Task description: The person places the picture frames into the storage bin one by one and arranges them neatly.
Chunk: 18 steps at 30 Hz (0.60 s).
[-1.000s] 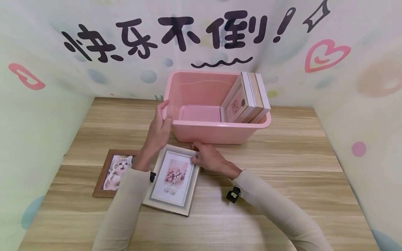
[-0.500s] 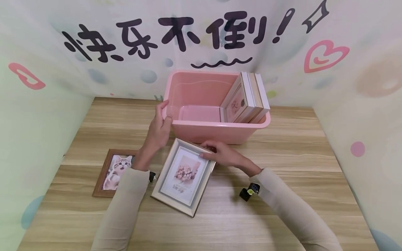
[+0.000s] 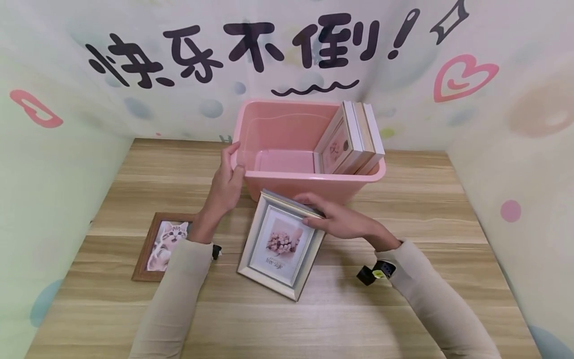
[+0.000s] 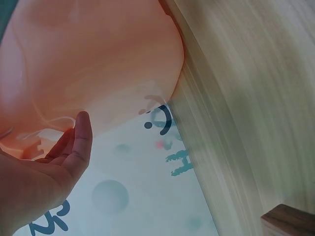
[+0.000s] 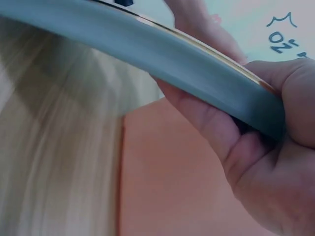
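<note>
My left hand (image 3: 226,187) grips the left rim of a pink plastic bin (image 3: 343,187), fingers outside and thumb over the edge. In the left wrist view that hand (image 4: 54,179) is at the handle cutout. A cream-silver picture frame (image 3: 282,244) with a flower print stands tilted before the bin. My right hand (image 3: 347,219) holds its upper right corner, thumb on the front and fingers behind. The right wrist view shows the grey edge of the picture frame (image 5: 147,49) between thumb and fingers. Inside the bin, several picture frames (image 3: 352,142) stand upright at the right end.
A brown wooden picture frame (image 3: 166,244) with a kitten photo lies left on the wood-grain table (image 3: 426,214), partly behind my left sleeve. The bin stands near the back wall (image 3: 179,114), a white printed sheet with large black characters.
My right hand has lifted the flower-print picture frame's top edge off the table and drawn it to the right, closer to the bin's front. The left hand stays on the rim.
</note>
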Each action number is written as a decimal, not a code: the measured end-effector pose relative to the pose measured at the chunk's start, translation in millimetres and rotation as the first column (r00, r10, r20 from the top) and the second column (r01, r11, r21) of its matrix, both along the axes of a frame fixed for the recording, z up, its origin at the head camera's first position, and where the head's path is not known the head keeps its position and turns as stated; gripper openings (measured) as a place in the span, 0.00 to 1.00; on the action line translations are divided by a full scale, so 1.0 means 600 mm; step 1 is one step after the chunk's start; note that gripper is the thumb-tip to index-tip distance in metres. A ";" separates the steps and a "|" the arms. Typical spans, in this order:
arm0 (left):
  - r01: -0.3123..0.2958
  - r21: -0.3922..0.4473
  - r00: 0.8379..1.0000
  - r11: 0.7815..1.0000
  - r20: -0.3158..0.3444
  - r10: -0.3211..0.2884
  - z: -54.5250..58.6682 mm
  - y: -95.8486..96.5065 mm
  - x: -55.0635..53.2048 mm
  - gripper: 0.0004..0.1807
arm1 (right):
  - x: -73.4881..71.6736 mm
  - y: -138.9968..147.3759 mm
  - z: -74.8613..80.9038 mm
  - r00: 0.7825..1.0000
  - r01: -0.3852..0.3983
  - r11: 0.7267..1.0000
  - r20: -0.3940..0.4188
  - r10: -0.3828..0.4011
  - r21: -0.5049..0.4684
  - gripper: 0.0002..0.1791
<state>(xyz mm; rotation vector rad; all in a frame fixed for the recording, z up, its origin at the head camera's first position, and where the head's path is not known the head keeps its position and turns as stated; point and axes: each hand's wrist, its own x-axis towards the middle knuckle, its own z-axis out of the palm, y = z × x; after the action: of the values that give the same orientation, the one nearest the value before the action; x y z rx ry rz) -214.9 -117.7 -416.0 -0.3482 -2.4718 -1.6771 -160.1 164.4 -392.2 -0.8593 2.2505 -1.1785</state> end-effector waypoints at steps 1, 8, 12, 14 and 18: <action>0.003 0.003 1.000 1.000 0.001 -0.003 0.000 0.000 0.000 0.30 | 0.002 0.002 0.006 1.000 -0.008 1.000 -0.023 0.008 -0.003 0.28; 0.014 0.013 1.000 1.000 0.004 -0.014 -0.002 -0.003 -0.002 0.30 | 0.010 0.017 0.053 0.984 -0.035 0.999 -0.176 0.034 0.000 0.32; 0.019 0.014 1.000 1.000 0.003 -0.019 -0.003 -0.003 -0.003 0.30 | 0.009 0.027 0.083 0.980 -0.013 1.000 -0.199 0.008 -0.020 0.30; 0.020 0.012 1.000 1.000 0.001 -0.020 -0.003 -0.002 -0.003 0.30 | 0.008 0.034 0.101 0.980 0.021 1.000 -0.200 -0.025 -0.022 0.29; 0.019 0.013 1.000 1.000 0.003 -0.019 -0.003 -0.003 -0.003 0.30 | 0.007 0.047 0.139 0.973 0.090 0.995 -0.211 -0.095 -0.034 0.28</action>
<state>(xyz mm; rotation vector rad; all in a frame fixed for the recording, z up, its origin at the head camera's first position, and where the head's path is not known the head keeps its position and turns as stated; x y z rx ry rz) -216.6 -119.3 -417.6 -0.3683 -2.4660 -1.7016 -155.9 192.4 -308.8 -0.9379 2.4761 -1.2077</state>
